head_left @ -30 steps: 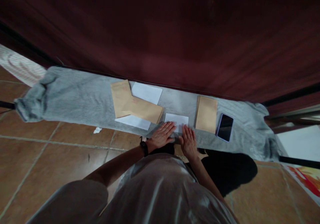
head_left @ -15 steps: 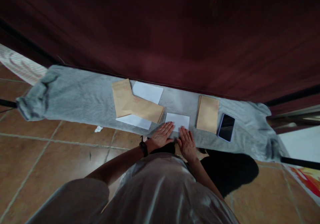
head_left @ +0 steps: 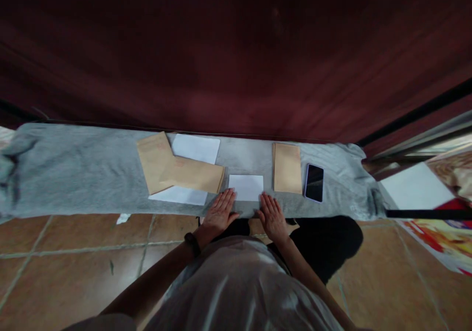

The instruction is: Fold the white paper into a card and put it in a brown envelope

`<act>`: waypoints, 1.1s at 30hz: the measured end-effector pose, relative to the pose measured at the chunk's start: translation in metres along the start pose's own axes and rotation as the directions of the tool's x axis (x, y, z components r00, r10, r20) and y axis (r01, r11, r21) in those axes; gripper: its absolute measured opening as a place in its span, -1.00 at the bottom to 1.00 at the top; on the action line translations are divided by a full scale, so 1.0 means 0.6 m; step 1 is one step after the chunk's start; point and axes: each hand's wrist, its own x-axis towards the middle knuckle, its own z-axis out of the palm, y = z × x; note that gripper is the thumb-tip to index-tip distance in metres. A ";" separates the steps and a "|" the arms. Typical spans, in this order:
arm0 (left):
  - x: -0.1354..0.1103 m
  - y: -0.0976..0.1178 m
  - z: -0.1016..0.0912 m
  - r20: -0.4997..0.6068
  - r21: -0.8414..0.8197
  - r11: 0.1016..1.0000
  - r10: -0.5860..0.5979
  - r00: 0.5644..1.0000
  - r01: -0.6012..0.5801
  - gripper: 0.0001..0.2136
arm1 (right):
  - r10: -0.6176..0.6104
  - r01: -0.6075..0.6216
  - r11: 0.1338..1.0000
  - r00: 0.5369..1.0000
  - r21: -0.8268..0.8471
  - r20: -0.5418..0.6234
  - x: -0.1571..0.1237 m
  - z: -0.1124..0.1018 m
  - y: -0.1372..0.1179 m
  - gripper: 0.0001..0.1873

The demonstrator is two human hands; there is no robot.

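A small folded white paper (head_left: 246, 187) lies on a grey cloth (head_left: 73, 168) that covers a long narrow surface. My left hand (head_left: 219, 212) lies flat with its fingers stretched out, fingertips at the paper's near left corner. My right hand (head_left: 272, 215) lies flat too, fingers together, just off the paper's near right corner. Neither hand holds anything. A dark band sits on my left wrist.
Two brown envelopes (head_left: 177, 169) overlap white sheets (head_left: 195, 148) to the left. A stack of brown envelopes (head_left: 287, 167) and a dark phone (head_left: 314, 182) lie to the right. A dark red curtain (head_left: 236, 55) hangs behind. Below is brown tiled floor (head_left: 73, 262).
Both hands have slid back off the white paper toward the cloth's near edge and spread apart. The camera view has shifted, so everything sits further left and lower.
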 end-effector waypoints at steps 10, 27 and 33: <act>0.040 0.039 0.009 -0.022 0.002 0.998 -0.070 0.997 0.071 -0.42 | -0.020 0.023 0.992 0.999 0.127 -0.026 0.043 -0.016 -0.032 -0.38; 0.113 0.024 0.042 -0.025 -0.004 0.991 -0.133 0.991 0.133 -0.45 | 0.013 -0.013 0.996 1.000 0.093 0.007 0.157 0.005 -0.023 -0.47; 0.113 0.025 0.041 -0.044 -0.020 0.990 -0.140 0.989 0.139 -0.43 | 0.053 -0.061 0.995 0.994 0.081 0.097 0.202 -0.012 -0.008 -0.50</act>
